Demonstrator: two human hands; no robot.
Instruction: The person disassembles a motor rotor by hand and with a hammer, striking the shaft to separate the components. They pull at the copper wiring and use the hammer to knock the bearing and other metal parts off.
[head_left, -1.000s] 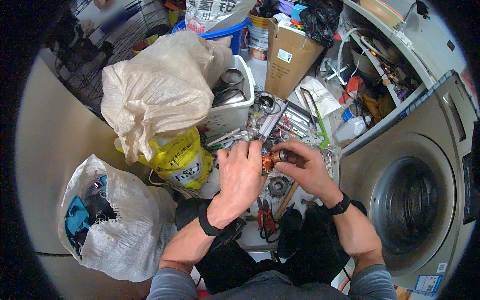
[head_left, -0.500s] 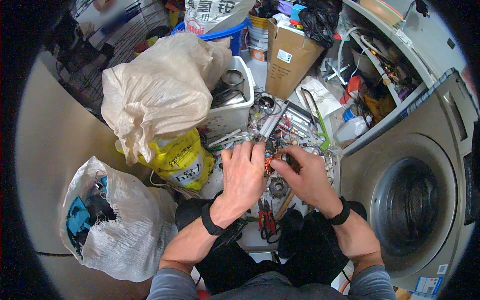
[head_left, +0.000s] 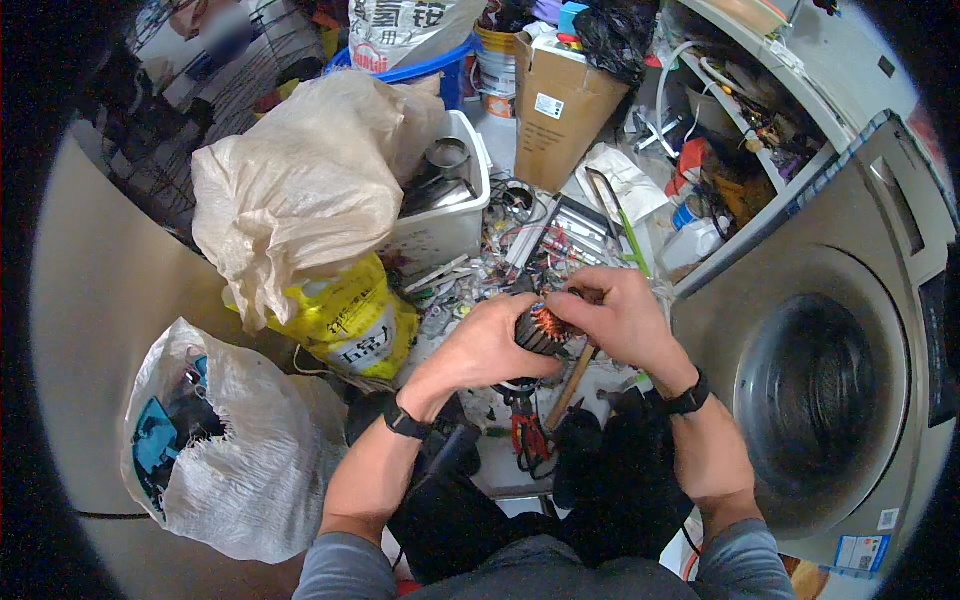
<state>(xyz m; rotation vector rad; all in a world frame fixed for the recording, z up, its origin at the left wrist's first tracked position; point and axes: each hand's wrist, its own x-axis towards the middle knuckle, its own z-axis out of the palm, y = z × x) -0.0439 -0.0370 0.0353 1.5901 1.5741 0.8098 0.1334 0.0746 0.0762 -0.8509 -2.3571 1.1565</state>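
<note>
Between my hands is a motor armature (head_left: 537, 331) with a dark ribbed core and orange copper windings at one end. My left hand (head_left: 478, 345) is wrapped round its core, thumb below and fingers above. My right hand (head_left: 628, 320) closes on the copper end, thumb and fingers pinched; the exact spot they grip is partly hidden. Below the armature lie red-handled pliers (head_left: 527, 440). A wooden handle (head_left: 572, 388) slants beside them, its upper end hidden under my right hand.
Metal scraps and wires (head_left: 470, 285) litter the floor ahead, near a green-framed hacksaw (head_left: 632, 245). A white bin (head_left: 440, 240), a beige sack (head_left: 295, 180) and an open white sack (head_left: 250, 470) stand left. Beyond is a cardboard box (head_left: 560, 120); at right, a washing machine (head_left: 720, 340).
My left hand has turned from back-up over the armature to cupping its side, so the core and windings now show. The right hand stays at the copper end. The view has shifted slightly.
</note>
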